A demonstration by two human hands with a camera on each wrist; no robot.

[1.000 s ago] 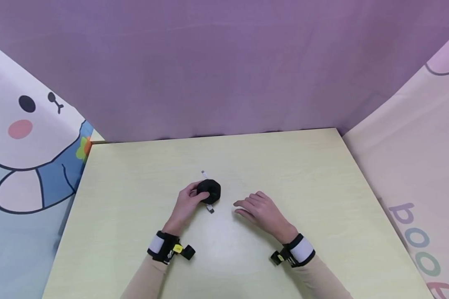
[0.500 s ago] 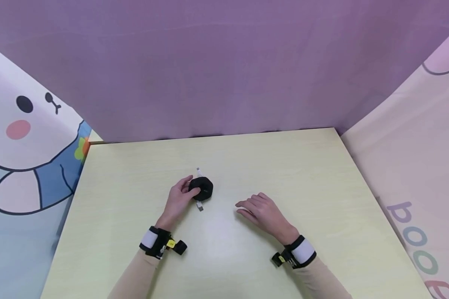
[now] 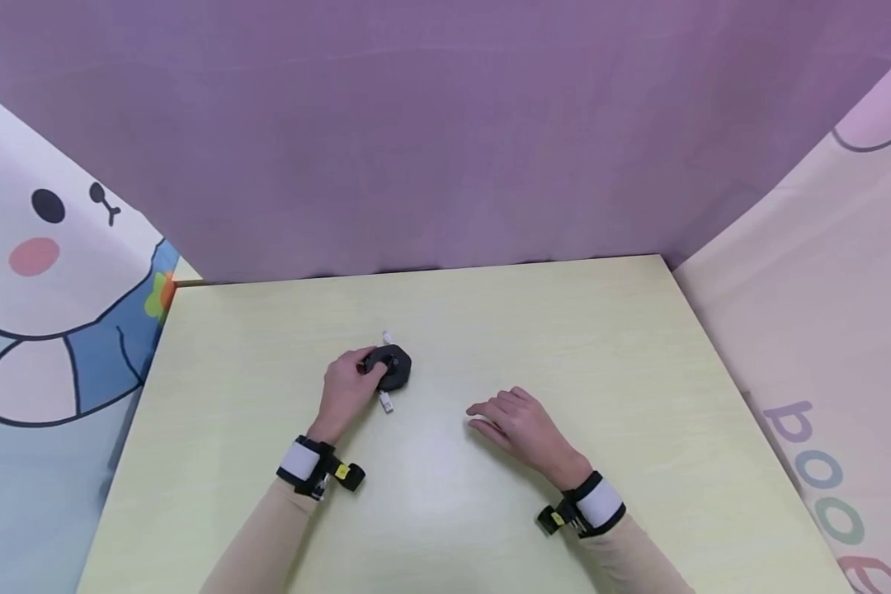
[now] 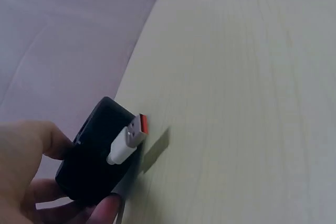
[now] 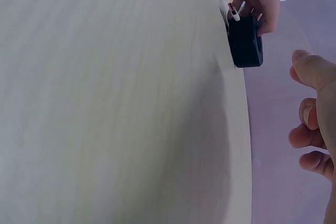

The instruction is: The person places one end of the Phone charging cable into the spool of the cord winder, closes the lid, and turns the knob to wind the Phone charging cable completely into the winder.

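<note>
My left hand point(image 3: 346, 390) grips a black cable reel point(image 3: 397, 368) by its left side, thumb over the face and fingers at the far edge. From the reel's near side sticks a white USB plug point(image 4: 127, 139) with a red-orange inner tab. A second white connector point(image 3: 387, 337) pokes out on the far side. In the right wrist view the reel point(image 4: 97, 153) appears edge-on, held by the left hand. My right hand point(image 3: 521, 429) hovers over the table to the right of the reel, fingers loosely bent, holding nothing.
The pale wooden table point(image 3: 453, 511) lies under both hands. A purple curtain point(image 3: 431, 140) hangs behind its far edge. Printed cloths stand at both sides, a cartoon animal point(image 3: 67, 297) on the left one and letters on the right one.
The left hand has carried the cable reel to the left and slightly away from me, tilting it a little. The right hand has stayed nearly in place.
</note>
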